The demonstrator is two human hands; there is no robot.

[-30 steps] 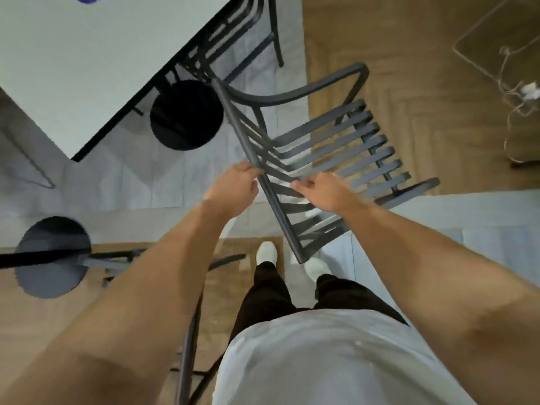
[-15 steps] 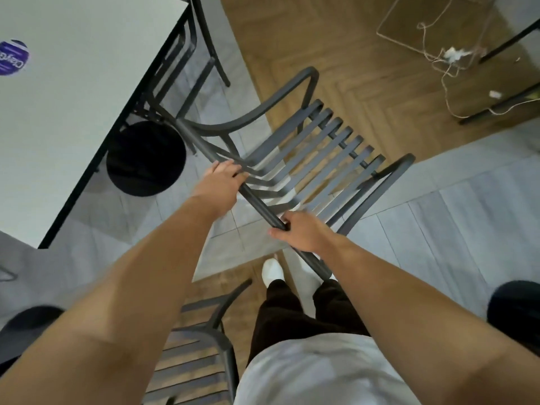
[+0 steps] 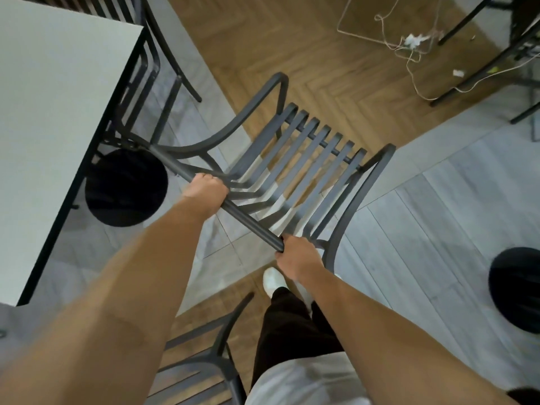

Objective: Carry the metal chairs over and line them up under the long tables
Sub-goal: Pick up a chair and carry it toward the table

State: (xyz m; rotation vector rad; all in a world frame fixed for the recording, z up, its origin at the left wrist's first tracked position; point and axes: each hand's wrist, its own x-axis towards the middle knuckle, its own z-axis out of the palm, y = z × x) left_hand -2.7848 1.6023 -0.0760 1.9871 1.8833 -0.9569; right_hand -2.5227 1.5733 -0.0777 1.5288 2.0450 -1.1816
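Two hands, left (image 3: pixel 206 190) and right (image 3: pixel 295 258), grip the top rail of one chair (image 3: pixel 295 168) just off the worktop (image 3: pixel 58 112) at nine o'clock, not yet tucked under; another chair (image 3: pixel 204 366) waits at six.

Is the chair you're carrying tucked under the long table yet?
No, the metal chair stands out on the floor beside the long table, with the left hand and right hand gripping its top rail.
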